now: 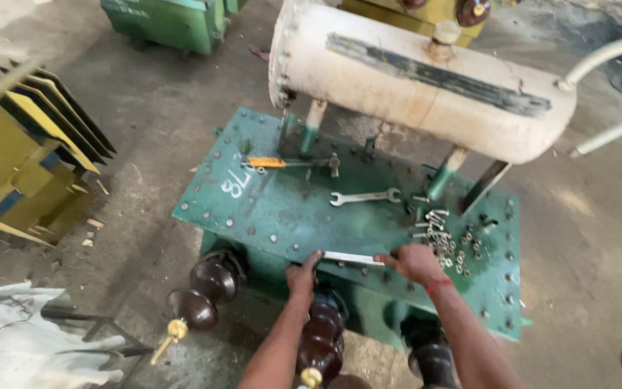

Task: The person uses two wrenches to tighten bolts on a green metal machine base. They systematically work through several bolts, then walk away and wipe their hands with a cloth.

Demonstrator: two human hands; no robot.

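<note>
Steel flat strip (353, 258) gripped by both hands' fingers (311, 261).

Daylight was soft and even over my work, bright enough to read every bolt on the green lid (282, 209). The concrete floor (160, 130) looked washed out toward the upper right, where the light seemed strongest. The pale tank (412, 79) threw a mild shadow onto the lid beneath it, and only faint glare sat on the spanner (365, 196). The wide lens bent the edges, and the yellow fins (37, 137) at the left were smeared. My hands stayed fairly sharp.
</note>
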